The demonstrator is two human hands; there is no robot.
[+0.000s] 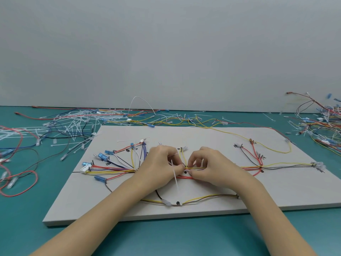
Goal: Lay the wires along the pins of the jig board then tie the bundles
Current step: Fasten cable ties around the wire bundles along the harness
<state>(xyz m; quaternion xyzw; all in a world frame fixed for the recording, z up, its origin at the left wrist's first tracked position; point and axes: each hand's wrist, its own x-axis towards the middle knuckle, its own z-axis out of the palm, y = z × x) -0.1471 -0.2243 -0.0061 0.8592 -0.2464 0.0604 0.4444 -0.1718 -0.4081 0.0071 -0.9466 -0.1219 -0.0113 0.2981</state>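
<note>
A grey jig board (212, 141) lies on the teal table, with coloured wires routed between its pins. The main wire bundle (238, 167) runs left to right across the board's middle. Both hands meet at the bundle's centre. My left hand (158, 163) pinches a white cable tie (175, 177), whose tail points down toward me. My right hand (212, 163) pinches the bundle and the tie's other part just right of a pin. Blue-capped connectors (103, 157) fan out at the left end. A yellow and brown wire loop (203, 198) sags near the front edge.
A pile of loose white cable ties (73, 122) and spare wires lies at the back left. More tangled wires (321, 122) heap at the right edge. A red wire loop (20, 182) lies left of the board. A grey wall stands behind.
</note>
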